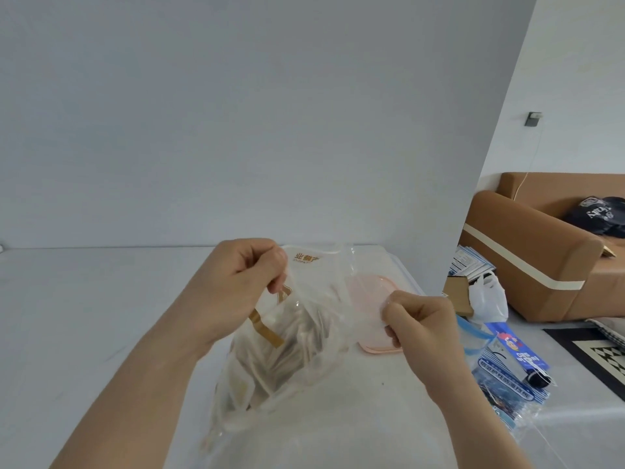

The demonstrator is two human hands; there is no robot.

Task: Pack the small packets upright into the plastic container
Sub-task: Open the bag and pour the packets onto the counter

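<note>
I have the clear bag [287,336] lifted just above the table [84,316], my left hand [243,282] and right hand [419,326] each pinching one side of its mouth, fingers [394,333] curled tight on the film. I pull the two sides apart so the opening widens and I can reach the small packets [297,340], which lie bunched and slanted inside the bag. The bag hangs low so nothing spills. Behind the bag, a pink lid [372,299] lies flat on the table, and the plastic container [389,262] seems to sit behind the bag too, though the film hides most of it. None of the packets is packed yet, I judge.
</note>
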